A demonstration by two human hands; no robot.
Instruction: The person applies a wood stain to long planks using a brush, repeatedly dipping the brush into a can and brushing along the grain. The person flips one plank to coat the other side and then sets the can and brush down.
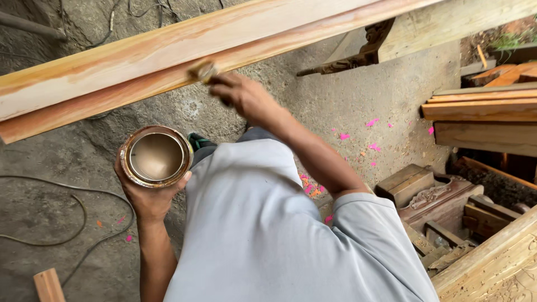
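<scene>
Long wooden plank (168,61) runs diagonally across the top of the frame, upper right down to the left edge, reddish wet-looking streaks along its lower face. Below it, grey dusty concrete floor (380,95) fills the middle, with pink flecks (372,146) scattered centre right. Your grey shirt (263,223) takes up the bottom centre. Stacked timber boards (481,109) sit at the right edge, carved wooden pieces (436,196) lower right. A dark cable (67,201) loops over the floor at lower left, and a short wood offcut (47,285) lies at the bottom left corner.

Your left hand (148,196), left of centre, is cupped under a round open tin (155,156), fingers wrapped around its side; brownish liquid shows inside. Your right hand (243,95), upper centre, is closed in a fist-like grip on a small brush (202,70), bristle end touching the plank's lower edge. The brush is blurred, so details are unclear.
</scene>
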